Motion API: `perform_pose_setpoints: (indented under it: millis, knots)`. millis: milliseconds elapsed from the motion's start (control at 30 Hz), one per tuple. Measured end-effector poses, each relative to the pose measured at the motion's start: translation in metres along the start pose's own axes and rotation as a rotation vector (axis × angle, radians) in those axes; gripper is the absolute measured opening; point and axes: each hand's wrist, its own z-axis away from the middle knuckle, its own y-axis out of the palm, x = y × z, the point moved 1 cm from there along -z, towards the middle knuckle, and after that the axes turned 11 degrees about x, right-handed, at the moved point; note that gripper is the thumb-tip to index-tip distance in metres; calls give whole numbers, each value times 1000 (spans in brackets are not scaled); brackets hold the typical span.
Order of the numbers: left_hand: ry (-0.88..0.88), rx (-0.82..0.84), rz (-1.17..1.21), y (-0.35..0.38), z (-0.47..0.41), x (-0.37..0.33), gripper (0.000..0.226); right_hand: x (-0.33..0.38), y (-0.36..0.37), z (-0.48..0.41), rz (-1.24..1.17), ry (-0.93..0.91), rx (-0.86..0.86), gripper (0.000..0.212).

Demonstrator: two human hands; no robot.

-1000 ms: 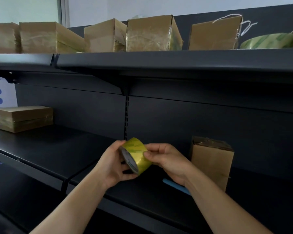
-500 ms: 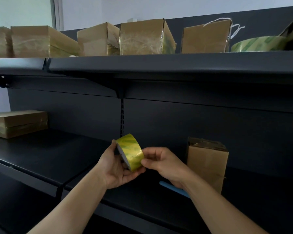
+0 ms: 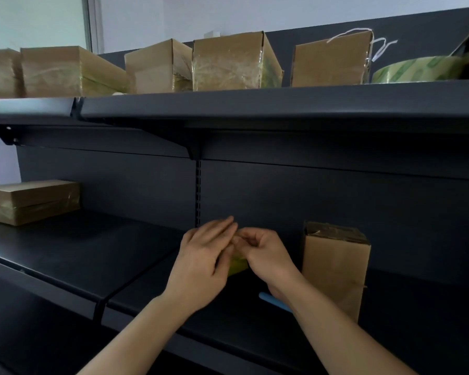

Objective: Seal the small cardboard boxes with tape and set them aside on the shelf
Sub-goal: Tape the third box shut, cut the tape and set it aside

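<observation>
Since the earlier frame the left hand (image 3: 203,262) has rolled over the tape roll (image 3: 238,264), hiding all but a yellow sliver at frame centre. It grips the roll. Right hand (image 3: 267,257) fingertips pinch at the roll's top edge, prob. hunting the tape end. Step: freeing tape. Next: pull a strip w/o tearing it and carry it to the small box (image 3: 336,269), lower right on the shelf (image 3: 92,255).

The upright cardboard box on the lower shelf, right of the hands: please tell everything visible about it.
The cardboard box is small, plain brown and stands upright on the dark lower shelf. Its top looks darker and crumpled, perhaps taped. The right hand is just left of it; that arm hides its lower left corner.
</observation>
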Motion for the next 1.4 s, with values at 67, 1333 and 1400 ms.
perform_pose_setpoints:
  millis: [67, 1333, 1400]
  knots:
    - [45, 29, -95, -1, 2, -1, 47, 0, 0, -1, -5, 6, -15, 18]
    - [-520, -138, 574, -19, -36, -3, 22, 1, 1, -9, 385, -103, -160, 33]
    - [-504, -150, 528, -18, -36, -4, 21, 2, 0, -9, 376, -104, -169, 32]
